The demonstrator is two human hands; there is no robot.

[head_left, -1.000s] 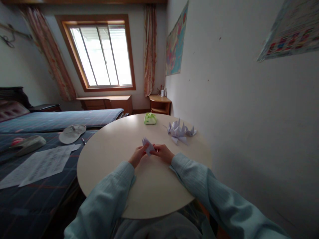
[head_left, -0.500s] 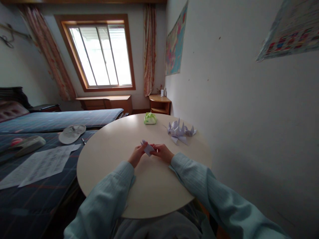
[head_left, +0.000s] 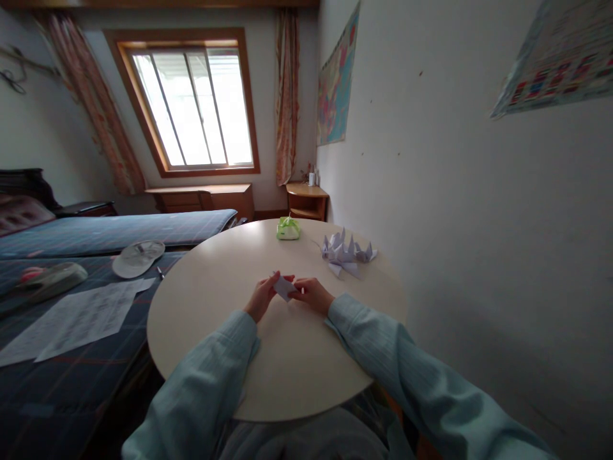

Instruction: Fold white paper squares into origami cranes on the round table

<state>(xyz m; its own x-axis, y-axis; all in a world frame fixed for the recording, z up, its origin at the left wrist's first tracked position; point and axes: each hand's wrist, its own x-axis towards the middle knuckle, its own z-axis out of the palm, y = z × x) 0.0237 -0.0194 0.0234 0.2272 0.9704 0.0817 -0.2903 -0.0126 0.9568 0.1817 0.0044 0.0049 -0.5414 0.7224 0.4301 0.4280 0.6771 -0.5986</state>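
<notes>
Between my hands, above the middle of the round table (head_left: 205,332), is a small piece of folded white paper (head_left: 284,289). My left hand (head_left: 262,298) pinches its left side with thumb and fingers. My right hand (head_left: 312,294) is closed on the right edge of the same paper. Part of the paper is covered by my fingers, so its full shape does not show. Several folded white paper pieces (head_left: 345,250) with pointed tips lie in a cluster on the table, beyond my right hand.
At the table's far side sits a green and white tissue pack (head_left: 288,229). The white wall (head_left: 479,243) runs close along the right. On the bed to the left lie a cap (head_left: 138,259), printed sheets (head_left: 86,322) and a pen (head_left: 160,273).
The upper left part of the paper, which stuck up by my left fingers, now lies flatter. My left hand has shifted slightly; the right hand stays nearly still.
</notes>
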